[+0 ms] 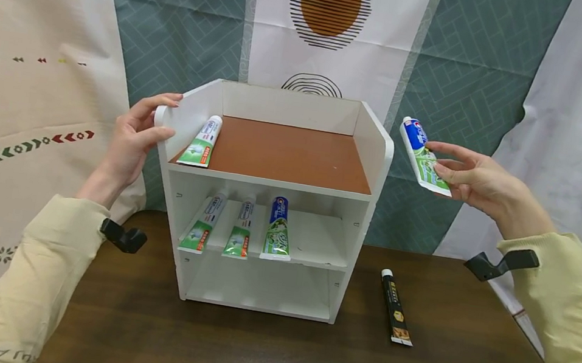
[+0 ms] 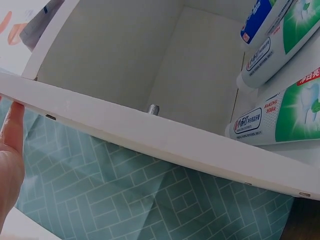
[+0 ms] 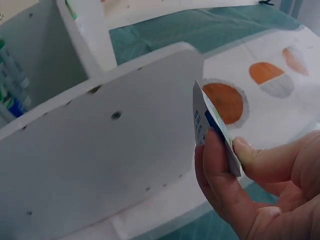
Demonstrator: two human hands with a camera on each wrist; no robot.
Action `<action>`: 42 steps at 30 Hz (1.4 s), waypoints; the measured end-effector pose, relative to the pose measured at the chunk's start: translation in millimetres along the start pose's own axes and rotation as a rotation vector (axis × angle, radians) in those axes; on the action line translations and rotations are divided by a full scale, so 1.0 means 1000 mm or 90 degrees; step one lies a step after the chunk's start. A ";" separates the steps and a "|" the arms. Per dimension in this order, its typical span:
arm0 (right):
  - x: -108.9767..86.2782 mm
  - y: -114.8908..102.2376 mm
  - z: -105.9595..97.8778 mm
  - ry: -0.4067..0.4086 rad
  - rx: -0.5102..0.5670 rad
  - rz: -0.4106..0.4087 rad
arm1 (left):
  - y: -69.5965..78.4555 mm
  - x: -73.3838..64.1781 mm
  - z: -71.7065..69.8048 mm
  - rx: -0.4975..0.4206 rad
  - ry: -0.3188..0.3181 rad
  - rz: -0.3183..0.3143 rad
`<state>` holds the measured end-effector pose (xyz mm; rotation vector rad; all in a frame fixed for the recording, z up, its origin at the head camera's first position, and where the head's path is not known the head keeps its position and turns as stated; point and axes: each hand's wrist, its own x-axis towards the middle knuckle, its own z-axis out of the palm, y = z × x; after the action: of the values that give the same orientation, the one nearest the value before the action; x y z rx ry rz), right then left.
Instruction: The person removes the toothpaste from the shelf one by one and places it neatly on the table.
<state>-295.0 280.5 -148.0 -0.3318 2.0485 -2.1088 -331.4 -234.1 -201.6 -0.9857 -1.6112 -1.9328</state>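
Note:
My right hand (image 1: 481, 179) pinches a blue, white and green toothpaste tube (image 1: 422, 153) in the air, right of the shelf's top. In the right wrist view, thumb and fingers grip the tube (image 3: 217, 132) near its flat end. At the upper left side panel of the white shelf unit (image 1: 271, 182), my left hand (image 1: 134, 136) holds the edge between thumb and fingers. One green and white tube (image 1: 200, 142) lies on the brown top board. On the middle shelf are two more green and white tubes (image 1: 202, 225) (image 1: 240, 229) and a blue and green tube (image 1: 278, 229).
A black toothpaste tube (image 1: 395, 309) lies on the dark wooden table (image 1: 268, 356), right of the shelf unit. Patterned cloths (image 1: 179, 26) hang behind and at both sides. Black wrist mounts (image 1: 123, 237) are worn on both sleeves.

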 end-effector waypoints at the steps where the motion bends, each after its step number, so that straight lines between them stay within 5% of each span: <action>1: -0.001 0.005 -0.003 -0.001 -0.007 -0.001 | 0.000 0.000 0.000 -0.001 0.000 0.000; 12: -0.011 0.068 -0.030 -0.015 -0.015 0.010 | 0.002 -0.001 0.002 0.016 0.010 -0.004; 26: -0.022 0.146 -0.051 0.025 -0.207 0.012 | 0.001 0.001 0.001 -0.002 0.009 -0.004; 42: -0.038 0.212 -0.082 -0.022 -0.195 0.026 | 0.001 0.003 -0.001 -0.015 -0.003 -0.004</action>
<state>-287.1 363.1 -363.5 -0.3616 2.3368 -1.7505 -332.6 -235.1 -199.0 -0.9973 -1.5993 -1.9587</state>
